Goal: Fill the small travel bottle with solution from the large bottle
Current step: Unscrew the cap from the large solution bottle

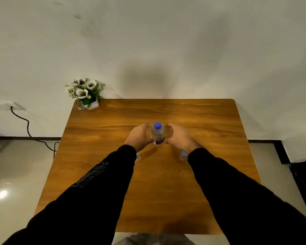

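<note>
Wooden table set against a pale wall, potted flowers at its far left corner; large bottle upright near centre, blue cap on; left hand and right hand flank it — each grip open, thumbs at the label; two small blue-capped bottles sit partly hidden beneath the wrists.

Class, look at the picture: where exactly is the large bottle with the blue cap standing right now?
In the head view the large bottle stands upright near the middle of the wooden table, between the left hand and the right hand.
</note>
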